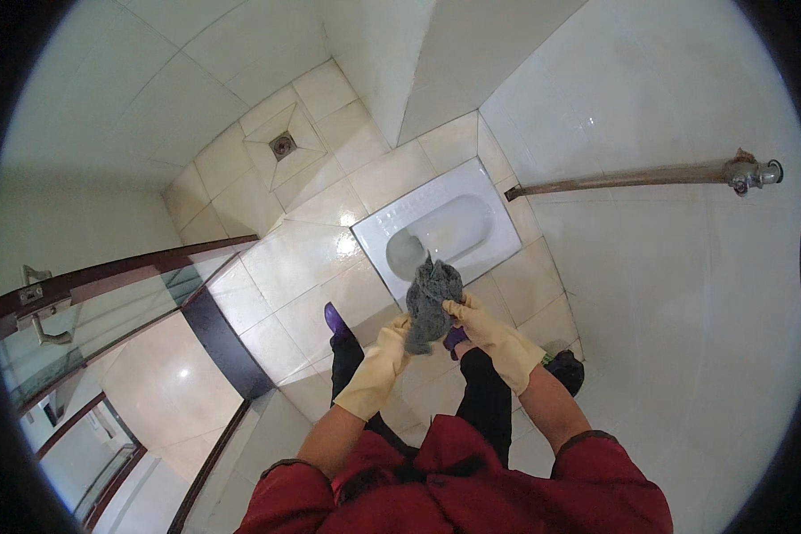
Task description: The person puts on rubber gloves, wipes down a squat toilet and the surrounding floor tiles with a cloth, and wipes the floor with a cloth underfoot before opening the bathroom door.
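Note:
A bunched dark grey cloth [432, 300] hangs between my two hands, in front of my body. My left hand [392, 344], in a pale yellow rubber glove, grips its left edge. On the other side my right hand [477, 320], gloved alike, pinches the cloth's right edge with the thumb on top. Beyond the cloth, a white squat toilet [367, 230] is set into the tiled floor. From this view the cloth covers part of the toilet's near rim. The fingers of both hands are partly hidden behind the cloth.
A brown-stained flush pipe [614, 181] runs along the right wall to a metal valve [751, 175]. A floor drain [282, 145] lies at the far left. The door [140, 267] stands open beside a dark threshold [230, 344]. A black bag-like object [566, 372] sits by my right forearm.

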Demonstrator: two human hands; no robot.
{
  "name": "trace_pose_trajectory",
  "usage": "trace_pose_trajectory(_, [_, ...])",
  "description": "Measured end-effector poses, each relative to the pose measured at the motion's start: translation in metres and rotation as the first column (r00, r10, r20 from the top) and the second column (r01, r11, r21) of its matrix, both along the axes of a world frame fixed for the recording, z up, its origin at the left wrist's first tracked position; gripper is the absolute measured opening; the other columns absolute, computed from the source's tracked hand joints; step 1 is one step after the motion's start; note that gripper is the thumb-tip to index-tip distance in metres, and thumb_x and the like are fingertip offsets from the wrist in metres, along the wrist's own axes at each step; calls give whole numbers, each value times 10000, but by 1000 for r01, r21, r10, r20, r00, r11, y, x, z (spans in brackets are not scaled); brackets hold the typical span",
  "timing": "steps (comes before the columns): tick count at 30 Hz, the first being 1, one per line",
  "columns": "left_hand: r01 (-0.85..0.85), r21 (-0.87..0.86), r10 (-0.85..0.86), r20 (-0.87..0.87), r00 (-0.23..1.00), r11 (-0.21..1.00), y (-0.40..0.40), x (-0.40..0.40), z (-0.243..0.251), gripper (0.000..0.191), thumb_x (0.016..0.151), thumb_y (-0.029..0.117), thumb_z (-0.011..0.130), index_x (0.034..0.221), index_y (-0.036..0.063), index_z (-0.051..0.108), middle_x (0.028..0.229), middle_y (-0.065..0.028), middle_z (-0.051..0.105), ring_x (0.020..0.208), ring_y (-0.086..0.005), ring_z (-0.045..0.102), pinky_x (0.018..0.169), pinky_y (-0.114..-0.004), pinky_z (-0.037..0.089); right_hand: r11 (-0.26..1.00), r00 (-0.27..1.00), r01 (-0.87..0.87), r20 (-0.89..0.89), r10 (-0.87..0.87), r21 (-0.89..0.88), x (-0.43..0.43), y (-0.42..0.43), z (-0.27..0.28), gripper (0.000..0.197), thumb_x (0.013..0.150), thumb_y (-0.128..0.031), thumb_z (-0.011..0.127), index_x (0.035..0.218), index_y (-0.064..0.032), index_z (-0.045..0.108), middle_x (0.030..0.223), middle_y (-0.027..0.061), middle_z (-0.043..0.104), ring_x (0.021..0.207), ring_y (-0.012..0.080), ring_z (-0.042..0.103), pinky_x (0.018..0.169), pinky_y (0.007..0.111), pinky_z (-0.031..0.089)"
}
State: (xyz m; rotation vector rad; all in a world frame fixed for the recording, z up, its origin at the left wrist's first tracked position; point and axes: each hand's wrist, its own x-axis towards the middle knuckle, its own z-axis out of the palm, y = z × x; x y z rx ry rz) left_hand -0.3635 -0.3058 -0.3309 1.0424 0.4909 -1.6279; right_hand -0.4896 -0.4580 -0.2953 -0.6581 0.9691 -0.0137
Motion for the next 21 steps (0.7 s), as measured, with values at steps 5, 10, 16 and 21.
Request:
trace_pose_trajectory(5, [-178,183,161,103,982,967,-18,26,56,264,946,125,492,1128,-27,609,1039,-115,668,857,-223,666,790,-352,554,982,998,65,-8,-67,-180,34,39,5,298,896,-220,662,1113,-30,587,979,0,611,856,99,539,753,255,439])
trace_pose_trajectory(10, [-226,142,203,164,965,964,6,51,42,350,959,192,494,1234,-20,541,1165,-125,628,949,-240,653,856,-348,536,916,998,10,-47,-32,-401,52,64,-6,331,904,-183,635,1149,26,559,1014,30,627,922,119,558,827,296,458])
trace_pose_trajectory(16, [192,-294,-207,-20,978,937,17,67,67,361,929,292,577,1227,97,520,1024,-18,601,790,-108,557,652,-238,480,529,941,-280,-338,-14,-801,81,60,51,279,904,-113,569,1137,40,556,964,127,640,893,200,598,795,332,476])
trace_pose_trajectory(21, [659,-5,-629,294,720,752,13,78,77,342,912,407,572,1042,92,596,797,28,578,560,-83,440,474,-250,324,826,954,3,-246,-170,-563,54,62,4,356,891,-107,606,1208,13,495,1070,118,602,941,194,572,818,321,469])
